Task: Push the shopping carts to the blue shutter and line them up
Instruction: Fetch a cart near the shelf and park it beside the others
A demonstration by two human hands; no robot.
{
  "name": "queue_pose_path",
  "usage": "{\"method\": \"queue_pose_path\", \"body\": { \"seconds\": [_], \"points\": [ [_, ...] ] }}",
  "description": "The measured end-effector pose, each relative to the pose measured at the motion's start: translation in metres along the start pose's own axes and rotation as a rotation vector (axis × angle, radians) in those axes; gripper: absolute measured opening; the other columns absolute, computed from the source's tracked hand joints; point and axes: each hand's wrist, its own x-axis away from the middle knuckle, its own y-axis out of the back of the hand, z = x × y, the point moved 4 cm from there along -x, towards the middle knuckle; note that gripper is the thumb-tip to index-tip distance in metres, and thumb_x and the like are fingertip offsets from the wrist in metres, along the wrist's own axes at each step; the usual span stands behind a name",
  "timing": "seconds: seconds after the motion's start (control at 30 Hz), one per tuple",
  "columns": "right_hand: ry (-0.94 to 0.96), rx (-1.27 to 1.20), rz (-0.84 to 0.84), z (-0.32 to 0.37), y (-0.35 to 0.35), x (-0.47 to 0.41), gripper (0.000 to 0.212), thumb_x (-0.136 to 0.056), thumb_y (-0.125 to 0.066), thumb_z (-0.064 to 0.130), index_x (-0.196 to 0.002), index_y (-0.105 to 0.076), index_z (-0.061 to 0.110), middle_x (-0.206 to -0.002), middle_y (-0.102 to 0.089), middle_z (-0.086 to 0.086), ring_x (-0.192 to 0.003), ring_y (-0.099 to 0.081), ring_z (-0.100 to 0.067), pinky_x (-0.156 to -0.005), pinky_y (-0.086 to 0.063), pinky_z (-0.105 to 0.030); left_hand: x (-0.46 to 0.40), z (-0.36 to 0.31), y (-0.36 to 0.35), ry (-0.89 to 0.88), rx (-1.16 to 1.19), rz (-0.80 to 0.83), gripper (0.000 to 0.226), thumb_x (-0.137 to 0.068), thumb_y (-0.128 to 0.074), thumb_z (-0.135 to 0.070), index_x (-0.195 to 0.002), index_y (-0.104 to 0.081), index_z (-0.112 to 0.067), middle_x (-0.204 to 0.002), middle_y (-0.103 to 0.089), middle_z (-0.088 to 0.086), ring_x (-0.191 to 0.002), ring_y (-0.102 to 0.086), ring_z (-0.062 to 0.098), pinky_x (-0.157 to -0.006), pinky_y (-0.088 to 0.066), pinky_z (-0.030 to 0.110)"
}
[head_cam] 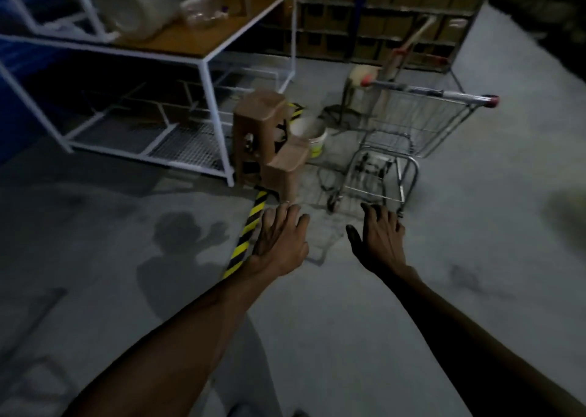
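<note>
A white metal-framed counter (206, 58) with a brown top stands far left, carrying clear plastic containers (142, 1) (blurred, contents unclear). Wire mesh panels (187, 144) lie on its lower level. Just right of its near leg sit two brown plastic stools (269, 144), one taller than the other, with a white bucket (312, 134) behind them. A yellow-and-black striped strip (247, 232) runs along the grey floor (444, 226). Shelves of brown cardboard boxes (380, 20) line the far wall.
</note>
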Motion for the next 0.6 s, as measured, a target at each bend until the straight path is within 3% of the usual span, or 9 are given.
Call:
{"method": "queue_pose_path", "body": {
  "seconds": [0.1,0.3,0.6],
  "points": [
    [-0.090,0.026,-0.022,-0.048,0.007,-0.021,0.060,-0.091,-0.054,0.049,-0.138,-0.043,0.013,-0.128,-0.048,-0.014,-0.117,-0.041,-0.036,-0.097,-0.036,-0.052,-0.063,-0.028,0.001,-0.095,0.000,-0.023,0.059,-0.090,-0.052,-0.041,-0.142,-0.039,-0.014,-0.150,-0.029,0.012,-0.138,-0.023,0.035,-0.109,-0.021,0.056],
    [-0.191,0.060,-0.082,-0.121,0.023,-0.111,0.056,-0.090,-0.057,0.046,-0.134,-0.047,0.012,-0.126,-0.049,-0.013,-0.115,-0.044,-0.036,-0.095,-0.038,-0.051,-0.207,-0.069,0.003,-0.273,0.033,-0.090,0.052,-0.081,-0.057,-0.037,-0.127,-0.051,-0.015,-0.135,-0.045,0.009,-0.125,-0.037,0.032,-0.100,-0.028,0.049],
    [-0.309,0.058,0.010,-0.208,0.023,-0.288,0.060,-0.092,-0.055,0.044,-0.142,-0.040,0.015,-0.126,-0.048,-0.013,-0.115,-0.043,-0.036,-0.091,-0.038,-0.047,-0.436,-0.078,-0.007,-0.393,0.096,-0.105,0.054,-0.075,-0.060,-0.035,-0.124,-0.052,-0.015,-0.129,-0.047,0.009,-0.120,-0.039,0.030,-0.096,-0.031,0.047]
  ]
}}
